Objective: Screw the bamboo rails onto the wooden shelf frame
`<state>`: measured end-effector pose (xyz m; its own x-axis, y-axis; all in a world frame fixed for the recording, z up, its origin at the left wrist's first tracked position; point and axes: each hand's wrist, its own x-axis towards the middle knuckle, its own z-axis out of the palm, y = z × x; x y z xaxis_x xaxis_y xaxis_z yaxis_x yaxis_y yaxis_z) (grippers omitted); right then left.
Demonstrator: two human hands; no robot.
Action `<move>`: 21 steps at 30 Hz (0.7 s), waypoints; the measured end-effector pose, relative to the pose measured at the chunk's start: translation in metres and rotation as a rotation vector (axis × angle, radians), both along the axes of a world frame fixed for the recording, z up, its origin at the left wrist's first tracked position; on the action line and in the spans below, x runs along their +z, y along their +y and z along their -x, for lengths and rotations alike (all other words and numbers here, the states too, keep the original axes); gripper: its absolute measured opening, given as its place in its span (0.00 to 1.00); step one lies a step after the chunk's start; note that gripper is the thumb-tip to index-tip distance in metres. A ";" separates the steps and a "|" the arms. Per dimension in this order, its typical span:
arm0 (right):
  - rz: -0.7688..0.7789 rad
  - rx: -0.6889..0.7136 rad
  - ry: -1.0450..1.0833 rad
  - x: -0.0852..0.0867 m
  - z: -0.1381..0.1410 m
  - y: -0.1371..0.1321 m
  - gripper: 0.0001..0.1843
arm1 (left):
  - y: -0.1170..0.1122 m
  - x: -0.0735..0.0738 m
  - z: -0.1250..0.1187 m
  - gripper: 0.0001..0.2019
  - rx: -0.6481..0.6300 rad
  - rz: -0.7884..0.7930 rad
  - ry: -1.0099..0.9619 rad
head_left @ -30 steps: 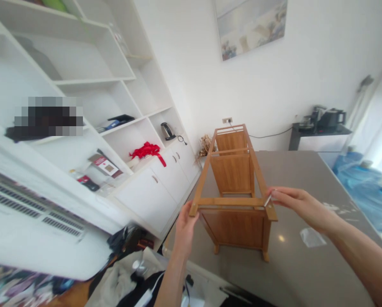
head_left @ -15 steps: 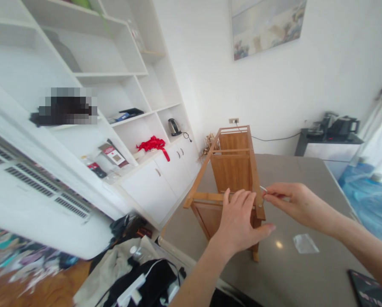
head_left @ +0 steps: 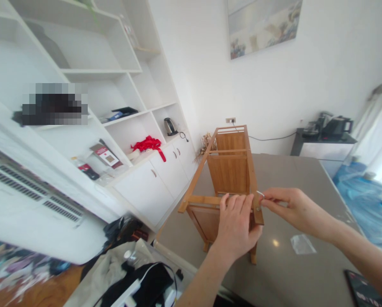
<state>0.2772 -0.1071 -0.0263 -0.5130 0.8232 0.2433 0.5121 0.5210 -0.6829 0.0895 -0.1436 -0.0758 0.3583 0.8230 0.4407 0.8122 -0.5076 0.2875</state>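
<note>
A brown wooden shelf frame (head_left: 226, 170) with panels lies on its side on the grey table. My left hand (head_left: 237, 224) is closed on its near end, fingers over the crossbar and thumb by the outer rail. My right hand (head_left: 285, 202) pinches a small bent metal hex key (head_left: 260, 194) on the right of that rail. A round screw head (head_left: 258, 209) shows in the rail close to the fingertips. Whether the key sits in a screw is hard to see.
On the grey table (head_left: 293, 179) lie a clear plastic bag (head_left: 302, 244) and a dark screen (head_left: 366, 288). A white shelving unit (head_left: 140, 183) stands left. Large blue water bottles (head_left: 370, 196) are at right. A bag with dark cloth (head_left: 152, 277) is at lower left.
My left thumb has drawn in from stretched out to lie by the rail. The hex key in my right hand has turned a little. The view has shifted slightly.
</note>
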 end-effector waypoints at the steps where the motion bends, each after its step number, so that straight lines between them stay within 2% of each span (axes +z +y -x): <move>1: 0.010 -0.004 -0.004 0.000 0.001 0.000 0.18 | 0.000 0.000 0.000 0.30 -0.003 -0.002 0.001; 8: 0.044 -0.003 -0.045 0.003 0.005 0.001 0.17 | 0.002 -0.003 0.002 0.30 -0.012 0.013 -0.006; 17: -0.063 -0.013 -0.143 0.007 0.006 0.001 0.17 | 0.004 -0.003 0.003 0.29 -0.026 0.022 -0.025; 21: -0.109 0.024 -0.176 0.009 0.008 0.003 0.15 | 0.005 -0.005 0.003 0.28 -0.020 0.022 -0.036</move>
<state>0.2689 -0.1040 -0.0178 -0.5745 0.7841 0.2347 0.6055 0.6001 -0.5228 0.0866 -0.1388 -0.0806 0.3588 0.8257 0.4354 0.7908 -0.5167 0.3281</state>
